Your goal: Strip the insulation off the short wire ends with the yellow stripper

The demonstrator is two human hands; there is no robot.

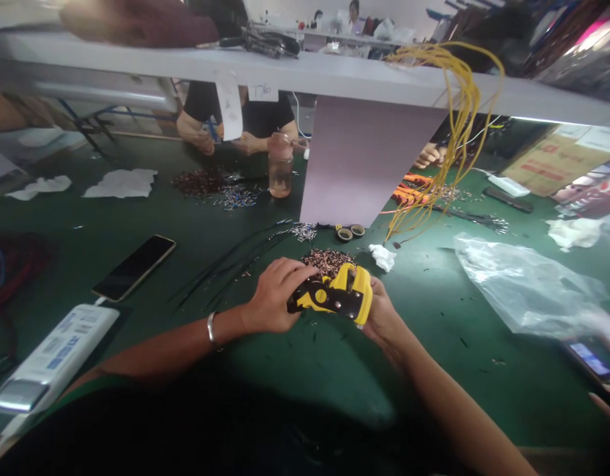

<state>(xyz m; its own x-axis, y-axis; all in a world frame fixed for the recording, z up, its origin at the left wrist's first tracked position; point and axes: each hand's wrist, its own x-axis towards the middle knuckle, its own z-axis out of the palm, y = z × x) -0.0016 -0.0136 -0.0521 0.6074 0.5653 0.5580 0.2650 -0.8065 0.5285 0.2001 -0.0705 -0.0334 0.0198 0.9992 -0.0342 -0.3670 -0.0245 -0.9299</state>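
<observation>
My left hand (275,297), with a silver bangle at the wrist, is closed around the black end of a yellow and black wire stripper (342,297). The tool is held sideways above the green table. At its yellow end my right hand (382,314) is curled up close. Its fingertips are behind the tool, so what they hold is hidden. Just beyond the tool lies a heap of small copper-coloured pieces (329,259). Behind that heap sits a little pile of silvery terminals (304,231), with dark wires (225,258) trailing to the left.
A phone (135,268) and a white power strip (57,357) lie left. Two tape rolls (350,232) and crumpled tissue (382,257) lie ahead; yellow wires (456,132) hang from the shelf (335,73). A plastic bag (528,284) is right. Another person's hands (250,143) work opposite.
</observation>
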